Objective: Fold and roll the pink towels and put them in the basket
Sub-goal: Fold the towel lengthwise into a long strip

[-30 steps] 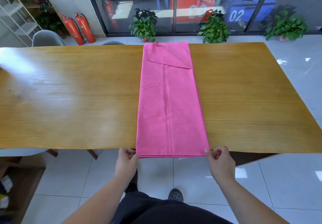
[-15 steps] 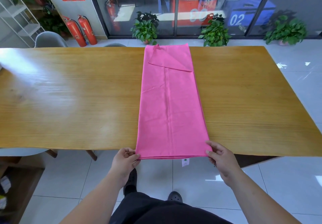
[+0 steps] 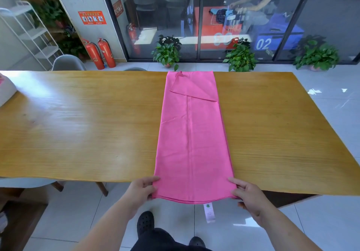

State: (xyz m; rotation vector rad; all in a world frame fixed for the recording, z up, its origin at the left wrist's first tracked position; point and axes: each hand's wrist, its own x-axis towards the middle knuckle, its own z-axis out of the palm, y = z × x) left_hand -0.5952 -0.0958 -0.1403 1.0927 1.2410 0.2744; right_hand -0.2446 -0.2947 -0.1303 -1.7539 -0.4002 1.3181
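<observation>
— Both near corners held?
— Yes. My left hand (image 3: 141, 189) pinches the left corner of the pink towel (image 3: 192, 137), and my right hand (image 3: 251, 198) pinches the right, fingers curled on cloth.
— Where does it lie?
— Folded long across the table (image 3: 78, 124). Its near edge overhangs the rim and its far edge reaches the opposite rim. Wide wood shows on either side.

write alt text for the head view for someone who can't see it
The left hand and right hand grip the near corners of a long folded pink towel lying across a wooden table. Its far end has a corner folded down, and a white label hangs from the near edge.
</observation>
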